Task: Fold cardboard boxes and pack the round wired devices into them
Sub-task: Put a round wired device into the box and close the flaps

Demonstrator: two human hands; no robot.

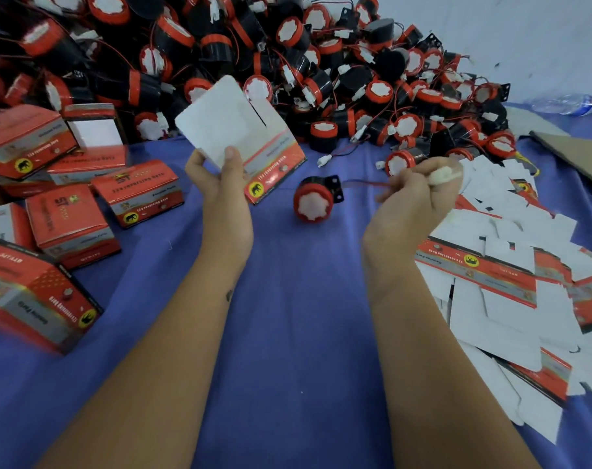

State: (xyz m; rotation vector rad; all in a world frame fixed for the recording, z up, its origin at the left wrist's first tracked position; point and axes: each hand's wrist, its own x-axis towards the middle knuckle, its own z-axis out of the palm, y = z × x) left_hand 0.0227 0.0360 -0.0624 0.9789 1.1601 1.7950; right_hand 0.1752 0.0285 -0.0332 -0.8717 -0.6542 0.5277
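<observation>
Over the blue worktop (287,316), my left hand (216,179) pinches a light, flimsy folded box (240,137) by its white flap, while my right hand (419,194) grips the thin red wire (365,183) and connector. Its round device (314,199) dangles between them; I judge it rigid and better held by the body.

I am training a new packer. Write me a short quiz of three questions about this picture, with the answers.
1. True or false: the left hand holds an open box.
2. What do the fingers of the right hand pinch?
A. a bottle
B. the wire of a horn
C. a flat box
3. Fill in: the horn on that wire lies on the blue ____.

Key
1. True; its white flap stands up.
2. B; the white plug is at the hand.
3. cloth. Finished boxes lie left, flat boxes right.
</observation>
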